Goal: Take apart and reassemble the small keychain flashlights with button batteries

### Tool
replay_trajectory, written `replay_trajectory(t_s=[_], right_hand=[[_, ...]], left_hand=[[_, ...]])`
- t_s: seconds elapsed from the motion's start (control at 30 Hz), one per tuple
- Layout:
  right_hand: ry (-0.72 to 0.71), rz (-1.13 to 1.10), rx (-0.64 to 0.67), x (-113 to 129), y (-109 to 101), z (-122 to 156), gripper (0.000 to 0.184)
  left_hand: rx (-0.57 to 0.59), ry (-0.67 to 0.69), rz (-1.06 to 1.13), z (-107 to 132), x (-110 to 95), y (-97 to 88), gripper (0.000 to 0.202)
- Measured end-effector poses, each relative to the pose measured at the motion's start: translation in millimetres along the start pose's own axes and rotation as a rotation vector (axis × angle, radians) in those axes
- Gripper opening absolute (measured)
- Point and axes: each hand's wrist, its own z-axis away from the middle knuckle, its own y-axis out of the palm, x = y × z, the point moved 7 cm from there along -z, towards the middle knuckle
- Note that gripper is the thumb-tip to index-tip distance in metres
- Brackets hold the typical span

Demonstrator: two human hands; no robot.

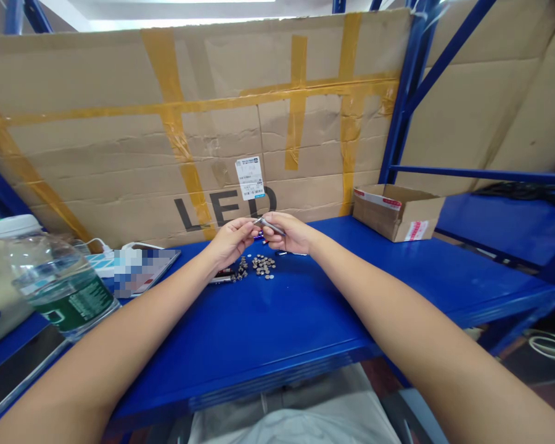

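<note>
My right hand (291,232) is closed around a slim grey metal tube (274,226), above the blue tabletop. With thumb and fingers pinched together, my left hand (232,242) meets the tube's far end; what it pinches is too small to make out. Below the hands lies a pile of small round silver discs (263,265), which look like button cells. Several small metal pieces (242,269) are heaped to its left. Close to my left wrist are dark and silver tubes (223,277), partly hidden by it. Something shiny and purple (259,235) shows between the hands.
A water bottle (69,290) stands at the left by my forearm. Behind it are a white power strip (102,264) with cables and a flat device. An open cardboard box (393,213) sits at the back right. Taped cardboard (277,135) walls off the back.
</note>
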Motion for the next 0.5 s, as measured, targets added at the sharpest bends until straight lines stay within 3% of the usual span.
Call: replay_trajectory(t_s=[0.2,0.33,0.5], right_hand=[[-0.014,0.028,-0.047,-7.9,2.5,-4.6,0.013],[-0.055,0.127,-0.176,-11.5,-5.7,-8.5,0.018],[-0.042,0.570,-0.349,-8.3,-20.2,-9.1,0.011]], left_hand=[[-0.077,0.032,0.038,-3.0,5.7,-7.0,0.036],[-0.172,0.042,-0.024,-4.4,8.3,-16.3,0.037],[-0.264,0.050,-0.277,-3.8,17.0,-30.4,0.038]])
